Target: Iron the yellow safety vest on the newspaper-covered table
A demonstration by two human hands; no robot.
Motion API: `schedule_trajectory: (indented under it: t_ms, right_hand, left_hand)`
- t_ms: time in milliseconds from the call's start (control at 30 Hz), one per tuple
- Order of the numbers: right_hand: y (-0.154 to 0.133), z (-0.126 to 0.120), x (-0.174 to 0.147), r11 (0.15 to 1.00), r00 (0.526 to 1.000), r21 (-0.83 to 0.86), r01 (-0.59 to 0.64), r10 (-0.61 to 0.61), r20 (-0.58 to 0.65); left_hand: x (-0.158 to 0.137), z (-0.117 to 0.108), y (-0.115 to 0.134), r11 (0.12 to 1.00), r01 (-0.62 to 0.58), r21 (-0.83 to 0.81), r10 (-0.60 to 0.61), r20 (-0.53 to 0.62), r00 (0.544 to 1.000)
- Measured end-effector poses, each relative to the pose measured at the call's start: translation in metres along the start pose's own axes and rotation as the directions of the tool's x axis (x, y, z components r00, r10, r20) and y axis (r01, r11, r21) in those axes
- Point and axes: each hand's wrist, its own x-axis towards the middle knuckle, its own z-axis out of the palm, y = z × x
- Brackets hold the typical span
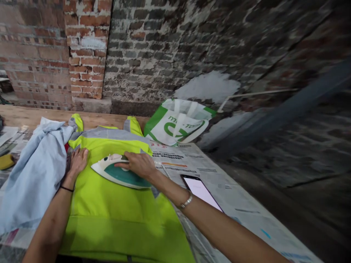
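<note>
Before you, a bright yellow-green garment [109, 204] lies spread on the tabletop [35, 112], a grey band crossing its far part and two yellow-and-grey ends jutting beyond. Your white-and-green iron [120, 174] sits over its middle, nose to the left, its hidden soleplate seemingly flat against the fabric.
</note>
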Motion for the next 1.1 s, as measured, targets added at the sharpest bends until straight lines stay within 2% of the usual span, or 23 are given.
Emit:
schedule_trajectory:
  t_ms: [100,233,367,500,667,767,867,967,1100]
  right_hand:
    - [0.004,0.001,0.046,0.992,0.991,-0.01,-0.124,0.125,0.049]
    - [0.012,0.007,0.101,0.963,0.963,0.03,-0.268,0.267,0.042]
    - [0.013,0.009,0.122,0.94,0.942,0.063,-0.335,0.333,0.048]
    - [0.011,0.001,0.097,0.972,0.972,0.049,-0.23,0.226,0.063]
    - [0.007,-0.009,0.025,0.999,0.996,0.044,-0.003,-0.001,0.093]
    - [0.007,-0.007,-0.015,0.983,0.985,0.075,0.165,-0.168,0.033]
    - [0.007,-0.003,-0.035,0.959,0.963,0.081,0.271,-0.269,-0.03]
    - [0.003,-0.003,-0.03,0.975,0.977,0.071,0.211,-0.21,-0.029]
    - [-0.008,-0.009,0.01,0.999,0.998,0.04,-0.031,0.029,0.055]
  left_hand:
    - [0.0,0.002,-0.001,1.0,0.0,0.016,0.0,-0.01,1.0]
    - [0.0,0.005,-0.002,1.0,-0.002,0.027,0.003,-0.015,1.0]
    - [0.001,0.006,-0.004,1.0,-0.006,0.026,0.006,-0.01,1.0]
    - [0.001,0.006,-0.004,1.0,0.004,0.014,-0.004,-0.007,1.0]
    - [0.003,0.003,-0.004,1.0,0.015,-0.017,-0.015,0.005,1.0]
    - [0.004,0.002,-0.004,0.999,0.012,-0.036,-0.012,0.006,1.0]
    - [0.005,0.001,-0.004,0.999,0.01,-0.053,-0.01,0.004,1.0]
    - [0.006,0.002,-0.005,0.998,0.015,-0.064,-0.015,0.001,1.0]
    - [0.005,0.003,-0.006,0.997,0.024,-0.07,-0.025,-0.004,1.0]
